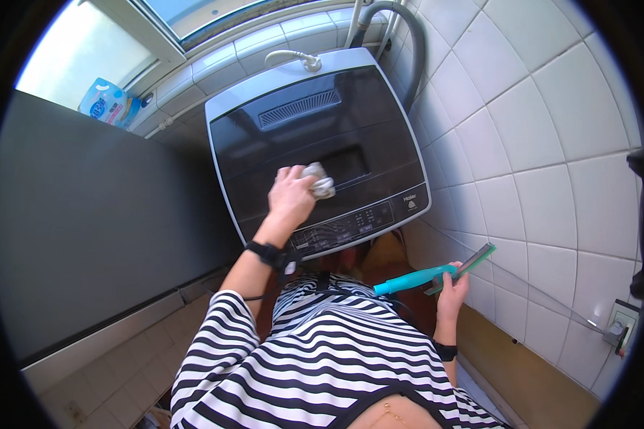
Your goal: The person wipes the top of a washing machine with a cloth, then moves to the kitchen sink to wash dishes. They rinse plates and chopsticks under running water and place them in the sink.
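A top-loading Haier washing machine (322,126) with a dark lid stands before me. Over the front part of its lid, my left hand (292,194) grips a crumpled whitish cloth (319,181), left of the recessed lid handle. My right hand (452,292) is low at the right, between the machine and the tiled wall. It is closed around the head of a squeegee (416,280) with a turquoise handle pointing left and a green-edged blade tilted up to the right. The control panel (349,228) lies just right of my left wrist.
A large grey panel (96,214) fills the left side. Behind it, a blue detergent pouch (107,104) stands by the window. A grey drain hose (419,48) curves behind the machine. White tiles (504,134) cover the right wall, with a plugged-in socket (621,324) low down and a cord leading from it.
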`<state>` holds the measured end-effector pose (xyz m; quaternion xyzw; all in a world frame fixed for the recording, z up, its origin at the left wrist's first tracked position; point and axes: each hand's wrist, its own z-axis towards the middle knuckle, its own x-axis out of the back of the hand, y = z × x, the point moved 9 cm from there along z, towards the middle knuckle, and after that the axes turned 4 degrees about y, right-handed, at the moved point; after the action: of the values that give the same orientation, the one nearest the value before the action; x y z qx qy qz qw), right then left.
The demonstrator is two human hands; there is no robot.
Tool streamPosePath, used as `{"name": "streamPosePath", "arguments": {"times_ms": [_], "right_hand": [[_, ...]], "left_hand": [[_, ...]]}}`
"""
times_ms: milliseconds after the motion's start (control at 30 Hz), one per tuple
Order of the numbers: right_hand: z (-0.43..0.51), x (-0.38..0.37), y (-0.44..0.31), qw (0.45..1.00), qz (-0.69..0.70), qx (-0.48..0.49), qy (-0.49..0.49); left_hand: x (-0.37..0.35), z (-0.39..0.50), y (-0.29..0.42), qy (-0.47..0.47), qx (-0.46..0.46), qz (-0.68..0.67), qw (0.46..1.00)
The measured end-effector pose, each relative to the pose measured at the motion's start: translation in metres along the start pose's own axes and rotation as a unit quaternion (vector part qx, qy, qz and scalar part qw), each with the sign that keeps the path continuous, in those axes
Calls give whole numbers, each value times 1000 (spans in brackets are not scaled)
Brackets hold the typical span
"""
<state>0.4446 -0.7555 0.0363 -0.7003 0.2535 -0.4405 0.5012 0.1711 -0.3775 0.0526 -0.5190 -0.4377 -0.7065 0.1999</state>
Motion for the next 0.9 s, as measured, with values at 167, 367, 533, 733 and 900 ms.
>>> {"name": "streamPosePath", "arguments": {"times_ms": [167, 367, 533, 733, 900], "right_hand": [[-9, 8, 13, 1000, 7, -19, 21], [-22, 30, 32, 998, 3, -32, 61], [-21, 22, 27, 999, -15, -34, 25], [-7, -2, 4, 1000, 15, 8, -13], [-9, -4, 4, 1000, 17, 5, -12]], "left_hand": [[-6, -8, -3, 16, 28, 76, 997], [-61, 30, 71, 106, 42, -33, 993], [-57, 32, 71, 77, -17, -109, 991], [12, -25, -11, -4, 8, 14, 1000], [49, -65, -33, 91, 23, 43, 995]]}}
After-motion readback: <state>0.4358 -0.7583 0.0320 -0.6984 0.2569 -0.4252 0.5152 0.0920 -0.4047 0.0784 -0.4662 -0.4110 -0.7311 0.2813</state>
